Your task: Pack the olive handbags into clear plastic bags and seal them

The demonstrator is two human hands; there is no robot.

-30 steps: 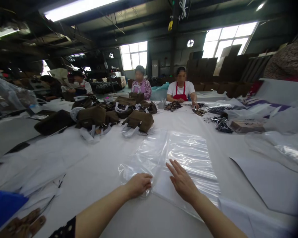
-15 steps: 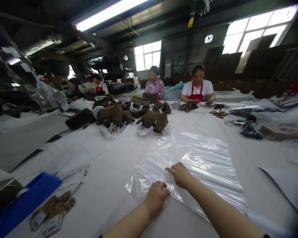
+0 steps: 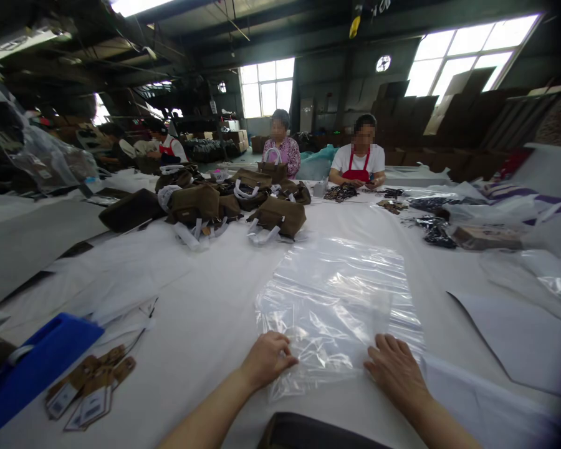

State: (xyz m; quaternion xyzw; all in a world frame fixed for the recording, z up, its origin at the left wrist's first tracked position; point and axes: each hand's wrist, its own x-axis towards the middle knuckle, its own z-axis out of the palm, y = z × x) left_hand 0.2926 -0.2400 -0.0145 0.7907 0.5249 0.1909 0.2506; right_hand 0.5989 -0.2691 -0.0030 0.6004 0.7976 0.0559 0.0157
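Note:
A large clear plastic bag (image 3: pixel 336 293) lies flat and wrinkled on the white table in front of me. My left hand (image 3: pixel 267 360) is at its near left edge, fingers curled on the film. At the near right edge, my right hand (image 3: pixel 396 371) has its fingers bent over the plastic, thumb toward the middle. Both hands appear to grip the film, though the fingertips are partly hidden. Below them, at the bottom of the view, shows the top of a dark brown bag (image 3: pixel 315 433).
Several brown handbags (image 3: pixel 278 217) with wrapped handles are piled beyond the plastic. Cardboard hang tags (image 3: pixel 93 386) and a blue holder (image 3: pixel 42 368) lie at left. A white sheet (image 3: pixel 509 340) is at right. Co-workers (image 3: pixel 359 159) sit across the table.
My hands have moved apart, the left one leftward and the right one rightward and nearer me. The plastic bag now lies straighter toward me. A dark brown bag has come into view below.

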